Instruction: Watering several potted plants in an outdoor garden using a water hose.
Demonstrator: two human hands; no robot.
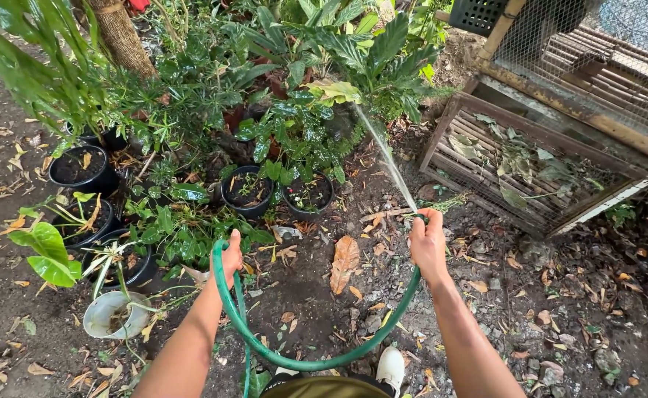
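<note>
So, looking down from the head camera, both arms are stretched out over bare dirt ground (316, 287) littered with dry leaves. The right hand (428, 239) is closed tight around the end of a green garden hose (302, 361), and a thin stream of water (386, 158) shoots up and away from it toward the leafy plants (294, 125) at the far side. From how narrow the jet is, I'd guess the hose mouth is being pinched, though I can't actually see the opening.

The left hand (230, 258) is wrapped around the hose further back, where it loops up. The hose sags in a big U between the two hands, down near the white shoe (391, 366) at the bottom edge. Holding it in two spots probably keeps the slack from dragging through the pots.

Just beyond the left hand are two black pots (249, 193) side by side with wet-looking foliage, more black pots off to the left edge, and a white pot (110, 315) tipped near the lower left. At the right sits a wooden crate (519, 166) full of dried leaves, with a wire-mesh cage (596, 59) behind it.
</note>
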